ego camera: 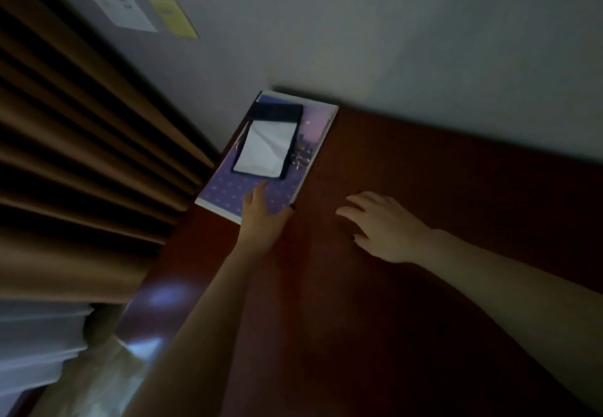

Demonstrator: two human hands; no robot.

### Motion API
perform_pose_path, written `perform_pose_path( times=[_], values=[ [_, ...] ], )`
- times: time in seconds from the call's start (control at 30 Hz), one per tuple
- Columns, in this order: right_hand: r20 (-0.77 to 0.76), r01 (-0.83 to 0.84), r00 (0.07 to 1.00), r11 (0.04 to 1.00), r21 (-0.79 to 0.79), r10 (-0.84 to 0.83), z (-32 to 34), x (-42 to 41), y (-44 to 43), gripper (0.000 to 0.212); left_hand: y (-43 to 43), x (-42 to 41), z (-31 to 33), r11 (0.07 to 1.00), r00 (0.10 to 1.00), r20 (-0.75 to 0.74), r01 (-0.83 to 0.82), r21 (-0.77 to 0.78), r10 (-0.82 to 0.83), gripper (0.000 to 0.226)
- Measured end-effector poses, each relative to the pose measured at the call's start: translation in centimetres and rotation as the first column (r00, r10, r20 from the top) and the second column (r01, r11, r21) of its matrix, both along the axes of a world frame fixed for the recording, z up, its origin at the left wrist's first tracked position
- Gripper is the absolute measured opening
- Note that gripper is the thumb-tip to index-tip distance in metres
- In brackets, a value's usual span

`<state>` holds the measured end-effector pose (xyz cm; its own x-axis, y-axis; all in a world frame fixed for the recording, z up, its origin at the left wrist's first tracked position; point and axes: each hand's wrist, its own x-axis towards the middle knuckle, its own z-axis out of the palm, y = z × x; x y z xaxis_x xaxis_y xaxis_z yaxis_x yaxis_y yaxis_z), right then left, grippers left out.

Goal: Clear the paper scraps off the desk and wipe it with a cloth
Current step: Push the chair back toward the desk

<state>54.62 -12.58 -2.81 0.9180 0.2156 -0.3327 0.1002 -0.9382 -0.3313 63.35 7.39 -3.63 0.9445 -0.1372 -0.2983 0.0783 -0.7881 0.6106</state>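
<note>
A brown curtain [81, 142] hangs in deep folds down the left side of the dim room. Below it lies a pale, blurred mass [39, 335] that cannot be made out. To the right of the curtain top, a white note [124, 12] and a yellow note [174, 18] sit side by side on the grey wall [391, 41], which fills the upper part of the view.

The table [424, 188] is a dark red-brown, glossy surface. It runs from the curtain to the right edge, and its far side meets the wall. Two pale patches of light reflect off its near left part.

In the table's far left corner, just beside the curtain, lies a purple book [228, 191] with a dotted cover. On the book rests a pad [266, 147] in a dark holder, and its white top sheet is creased. Some small shiny metal bits [300, 159] lie on the cover, touching the pad's right edge.

The left hand [262, 217] lies on the near end of the book, with one finger [259, 190] stretched towards the pad and the thumb [288, 209] at the book's right edge. The picture is too dark and blurred to tell whether its grip has closed on the book.

To its right, apart from the book, the right hand [381, 224] rests palm down on the bare table. Its grip is slack, with the fingers spread and gently bent, and it has hold of nothing.
</note>
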Motion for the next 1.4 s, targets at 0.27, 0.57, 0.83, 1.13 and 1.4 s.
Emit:
perform_pose_path(
  times=[0.27,0.57,0.83,1.13,1.4],
  values=[
    [-0.043,-0.011,0.999,1.0,-0.013,0.01,-3.2,12.2,2.9,0.071,-0.4,11.0,-4.0,0.974,0.971,0.108,-0.22,0.054,0.214,0.076],
    [-0.064,0.206,0.979,0.913,0.353,-0.196,-5.3,14.9,6.9,0.079,-0.1,12.1,-6.2,0.966,0.957,0.154,-0.228,-0.125,0.246,0.082],
    [0.117,0.191,0.949,0.828,0.527,-0.293,-2.2,12.4,4.8,0.072,-3.1,10.2,-4.8,0.838,0.942,-0.028,-0.31,-0.449,0.334,0.076],
    [0.055,0.498,0.753,0.622,0.605,-0.656,-4.0,2.9,1.6,0.074,-9.3,3.7,-3.6,0.929,0.988,0.122,0.136,-0.343,-0.099,0.073],
    [-0.088,0.526,0.824,0.697,0.488,-0.561,-4.7,2.0,0.7,0.084,-8.8,2.2,-5.4,0.902,0.852,0.303,0.38,0.203,-0.427,0.06]
  ],
)
